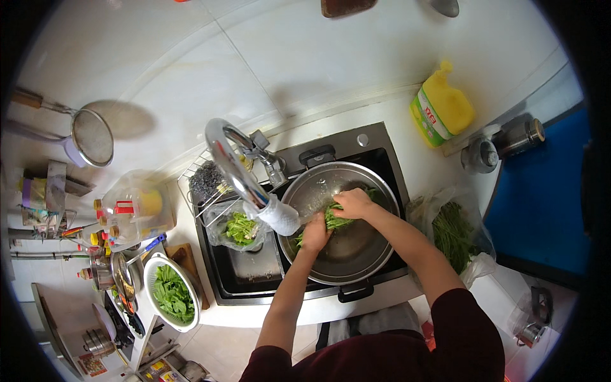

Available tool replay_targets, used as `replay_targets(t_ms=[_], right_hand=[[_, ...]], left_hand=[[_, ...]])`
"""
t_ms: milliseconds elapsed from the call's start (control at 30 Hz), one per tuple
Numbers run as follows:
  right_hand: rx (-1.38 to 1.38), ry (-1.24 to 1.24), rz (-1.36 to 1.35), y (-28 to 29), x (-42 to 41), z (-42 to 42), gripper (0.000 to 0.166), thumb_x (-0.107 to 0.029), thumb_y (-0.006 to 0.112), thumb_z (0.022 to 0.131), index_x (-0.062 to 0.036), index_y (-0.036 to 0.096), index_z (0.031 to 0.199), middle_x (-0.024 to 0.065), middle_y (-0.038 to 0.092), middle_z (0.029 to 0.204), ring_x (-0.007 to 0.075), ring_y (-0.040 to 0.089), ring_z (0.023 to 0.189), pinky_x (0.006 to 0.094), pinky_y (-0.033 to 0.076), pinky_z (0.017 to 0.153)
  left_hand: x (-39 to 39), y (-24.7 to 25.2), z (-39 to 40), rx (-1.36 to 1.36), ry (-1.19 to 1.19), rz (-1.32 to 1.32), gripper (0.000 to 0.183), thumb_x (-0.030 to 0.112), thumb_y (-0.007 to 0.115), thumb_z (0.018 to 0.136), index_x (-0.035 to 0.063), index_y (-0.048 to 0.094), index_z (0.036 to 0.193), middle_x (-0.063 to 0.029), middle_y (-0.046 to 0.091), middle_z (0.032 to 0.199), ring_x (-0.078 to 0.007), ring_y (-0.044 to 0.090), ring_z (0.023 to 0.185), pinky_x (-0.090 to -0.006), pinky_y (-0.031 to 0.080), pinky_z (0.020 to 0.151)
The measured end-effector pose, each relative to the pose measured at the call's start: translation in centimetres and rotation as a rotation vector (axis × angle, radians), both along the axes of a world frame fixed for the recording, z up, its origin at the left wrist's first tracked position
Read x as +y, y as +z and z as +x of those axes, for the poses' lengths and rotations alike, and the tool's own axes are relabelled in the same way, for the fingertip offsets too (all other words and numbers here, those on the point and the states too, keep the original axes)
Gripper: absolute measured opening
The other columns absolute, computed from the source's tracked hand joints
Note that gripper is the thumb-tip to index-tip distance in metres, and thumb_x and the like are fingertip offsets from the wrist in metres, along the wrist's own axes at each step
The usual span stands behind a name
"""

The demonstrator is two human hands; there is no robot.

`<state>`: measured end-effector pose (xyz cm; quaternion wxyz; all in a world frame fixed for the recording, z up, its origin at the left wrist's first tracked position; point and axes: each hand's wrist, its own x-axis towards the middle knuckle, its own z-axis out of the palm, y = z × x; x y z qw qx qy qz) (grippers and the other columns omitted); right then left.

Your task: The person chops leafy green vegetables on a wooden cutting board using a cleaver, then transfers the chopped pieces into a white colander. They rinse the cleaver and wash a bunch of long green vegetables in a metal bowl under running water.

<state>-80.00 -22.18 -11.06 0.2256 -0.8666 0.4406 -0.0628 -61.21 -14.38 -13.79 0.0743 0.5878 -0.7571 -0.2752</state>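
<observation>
Both my hands are inside a wide steel pot (348,258) with black handles, which sits over the right sink basin and has water in it. Between them lies a bunch of thin green vegetable stems (335,218). My left hand (316,234) grips the near left end of the bunch, below the faucet mouth. My right hand (354,204) closes over its other end; the leaf tips show past my fingers. The chrome faucet (224,157), its spout wrapped in a white cloth (277,217), arches over the pot's left rim.
A plastic bag with trimmed greens (240,228) sits in the left basin (255,272). Leafy greens fill a white colander (196,310) on the left counter. To the right are a bag of long green stems (453,234) and a yellow detergent jug (441,107). A wire rack (203,191) stands behind the basin.
</observation>
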Motion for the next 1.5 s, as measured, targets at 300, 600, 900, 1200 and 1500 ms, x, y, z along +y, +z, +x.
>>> replay_targets(t_ms=[300, 600, 900, 1200, 1500], right_hand=[[0.409, -0.024, -0.279, 4.1, 6.5, 0.9, 0.065, -0.053, 0.051, 0.086, -0.0105, 0.044, 0.135, 0.0176, 0.043, 0.134, 0.0347, 0.029, 0.132, 0.0558, 0.02, 0.108], [0.076, 0.398, -0.313, -0.6, 5.5, 4.7, 0.065, -0.05, 0.064, 0.078, -0.0165, 0.047, 0.131, 0.0097, 0.044, 0.133, 0.0256, 0.034, 0.131, 0.0531, 0.018, 0.11], [0.119, 0.173, -0.277, -5.0, 7.1, 5.0, 0.06, -0.038, 0.068, 0.075, -0.0155, 0.05, 0.128, 0.0113, 0.038, 0.14, 0.0303, 0.036, 0.127, 0.055, 0.027, 0.101], [0.106, 0.095, -0.339, -2.8, 6.1, 2.4, 0.063, -0.029, 0.073, 0.07, -0.0126, 0.05, 0.126, 0.0161, 0.042, 0.132, 0.0292, 0.044, 0.118, 0.0492, 0.035, 0.09], [0.206, 0.228, -0.061, 3.2, 3.1, -0.4, 0.04, -0.031, 0.071, 0.074, -0.0067, 0.06, 0.104, 0.0143, 0.053, 0.114, 0.0295, 0.051, 0.107, 0.0442, 0.043, 0.089]], left_hand=[[0.4, 9.8, 2.9, 0.176, 0.046, 0.156, 0.072, 0.027, 0.072, 0.076, 0.0038, 0.039, 0.135, -0.0251, 0.039, 0.137, -0.0385, 0.035, 0.129, -0.0447, 0.031, 0.104], [-3.8, 12.5, 6.0, 0.752, 0.48, -0.082, 0.022, 0.01, 0.05, 0.091, -0.0006, 0.06, 0.108, -0.0128, 0.066, 0.1, -0.018, 0.061, 0.093, -0.0321, 0.046, 0.081], [-7.4, 12.0, 8.0, 0.987, 0.643, -0.057, 0.031, 0.024, 0.049, 0.097, -0.0035, 0.063, 0.096, -0.0009, 0.063, 0.08, -0.0064, 0.05, 0.076, -0.0257, 0.044, 0.069], [-2.5, 11.2, 5.3, 0.887, 0.779, -0.088, 0.034, 0.028, 0.046, 0.098, -0.0009, 0.062, 0.092, -0.0011, 0.059, 0.077, -0.0101, 0.051, 0.073, -0.0257, 0.043, 0.07], [10.4, -2.3, -3.2, 0.938, 1.255, 0.341, 0.039, 0.022, 0.046, 0.097, 0.0058, 0.037, 0.131, -0.007, 0.047, 0.117, -0.0158, 0.048, 0.1, -0.0323, 0.042, 0.085]])
